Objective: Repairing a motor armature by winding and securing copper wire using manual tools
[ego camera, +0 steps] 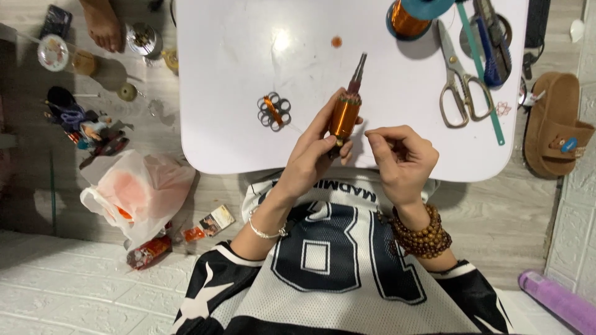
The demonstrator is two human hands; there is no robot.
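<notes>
The left hand (310, 158) is clamped around a copper-wound motor armature (344, 115), holding it upright just above the near edge of the white table (236, 56), shaft pointing toward the far edge. The right hand (400, 155) hovers just beside it with thumb and fingertips pinched together, apparently on a fine wire too thin to see. This looks like the winding step, a strand being guided onto the armature; the next move would call for steady tension and a small turn of the core. A small wound coil piece (274, 111) lies nearby; scissors (459, 77) and a copper wire spool (410, 17) sit toward the far right corner.
</notes>
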